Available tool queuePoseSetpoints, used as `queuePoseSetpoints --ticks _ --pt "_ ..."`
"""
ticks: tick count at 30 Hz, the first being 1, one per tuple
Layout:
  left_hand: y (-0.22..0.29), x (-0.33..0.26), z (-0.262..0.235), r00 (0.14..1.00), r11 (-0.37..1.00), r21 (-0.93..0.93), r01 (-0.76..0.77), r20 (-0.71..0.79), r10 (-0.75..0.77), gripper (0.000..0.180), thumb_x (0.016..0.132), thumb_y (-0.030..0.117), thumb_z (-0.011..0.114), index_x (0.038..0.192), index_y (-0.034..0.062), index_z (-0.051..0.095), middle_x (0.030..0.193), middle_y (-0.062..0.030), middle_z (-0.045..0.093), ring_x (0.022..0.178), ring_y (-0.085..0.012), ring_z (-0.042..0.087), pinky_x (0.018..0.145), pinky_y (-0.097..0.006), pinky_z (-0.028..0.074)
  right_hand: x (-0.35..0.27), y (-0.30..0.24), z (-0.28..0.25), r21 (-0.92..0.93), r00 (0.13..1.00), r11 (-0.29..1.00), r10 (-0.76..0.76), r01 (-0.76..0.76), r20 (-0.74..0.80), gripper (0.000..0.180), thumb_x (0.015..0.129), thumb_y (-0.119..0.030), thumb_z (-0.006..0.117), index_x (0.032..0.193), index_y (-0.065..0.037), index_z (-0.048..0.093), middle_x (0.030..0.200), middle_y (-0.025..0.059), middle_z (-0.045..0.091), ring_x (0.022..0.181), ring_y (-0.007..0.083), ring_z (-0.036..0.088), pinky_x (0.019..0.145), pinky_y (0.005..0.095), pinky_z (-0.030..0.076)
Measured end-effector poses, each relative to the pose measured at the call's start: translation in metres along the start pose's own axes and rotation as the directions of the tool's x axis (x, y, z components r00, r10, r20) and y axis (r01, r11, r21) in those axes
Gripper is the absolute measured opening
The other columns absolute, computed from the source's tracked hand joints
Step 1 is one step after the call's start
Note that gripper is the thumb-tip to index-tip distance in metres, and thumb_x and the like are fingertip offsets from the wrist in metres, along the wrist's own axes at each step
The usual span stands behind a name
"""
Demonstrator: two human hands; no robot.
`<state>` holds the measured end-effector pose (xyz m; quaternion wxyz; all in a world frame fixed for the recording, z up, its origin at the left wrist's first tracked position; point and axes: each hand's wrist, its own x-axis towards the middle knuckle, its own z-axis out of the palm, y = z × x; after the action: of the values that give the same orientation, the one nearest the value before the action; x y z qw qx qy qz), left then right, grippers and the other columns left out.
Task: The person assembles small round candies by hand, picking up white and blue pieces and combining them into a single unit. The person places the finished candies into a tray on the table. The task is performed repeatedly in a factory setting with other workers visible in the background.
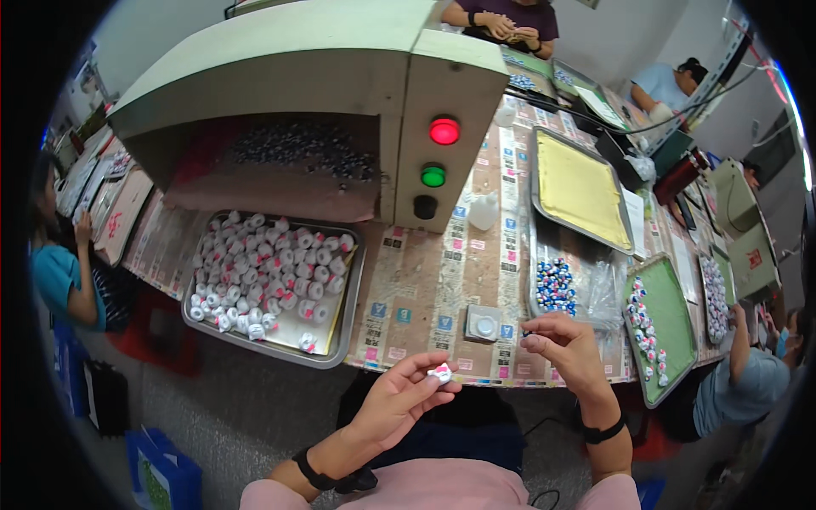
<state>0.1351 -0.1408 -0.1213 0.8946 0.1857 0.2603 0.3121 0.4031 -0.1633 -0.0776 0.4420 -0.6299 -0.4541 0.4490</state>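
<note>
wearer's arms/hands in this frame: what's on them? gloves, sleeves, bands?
Both hands are bare, no gloves. The left hand has a black band at the wrist, with what looks like a dark watch body on it. The right hand has a plain thin black band round the wrist. Forearms are uncovered; pink short sleeves show at the lower edge.

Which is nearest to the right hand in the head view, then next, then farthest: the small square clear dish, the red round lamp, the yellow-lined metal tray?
1. Small square clear dish, just left of the right hand.
2. Yellow-lined metal tray, beyond the hand.
3. Red round lamp, far, up-left.
</note>
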Motion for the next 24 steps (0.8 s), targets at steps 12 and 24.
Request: queuePoseSetpoints --ticks 12,24 --pt "-0.003 0.0 -0.007 1.0 0.999 0.038 0.006 -0.011 -0.006 0.032 0.093 0.004 0.053 0.124 -0.0016 0.05 0.116 -0.0105 0.057 0.103 -0.0175 0.06 0.088 -0.027 0.052 0.011 -0.008 0.027 -0.395 0.974 0.895 -0.228 0.209 -0.002 0.016 0.079 -0.001 0.068 0.095 -0.001 0.069 0.087 0.0075 0.063 0.076 0.0137 0.064 0.066 0.023 0.051" --pt "0.0 -0.004 -0.006 1.0 1.0 0.018 0.018 -0.007 -0.018 0.032 0.093 0.005 0.053 0.124 -0.0013 0.049 0.11 -0.008 0.058 0.101 -0.0161 0.06 0.087 -0.026 0.051 0.024 -0.002 0.049 -0.675 0.929 0.664 -0.36 0.322 0.089 0.013 0.071 -0.002 0.071 0.084 -0.003 0.069 0.082 0.0115 0.064 0.077 0.0286 0.063 0.067 0.036 0.05"
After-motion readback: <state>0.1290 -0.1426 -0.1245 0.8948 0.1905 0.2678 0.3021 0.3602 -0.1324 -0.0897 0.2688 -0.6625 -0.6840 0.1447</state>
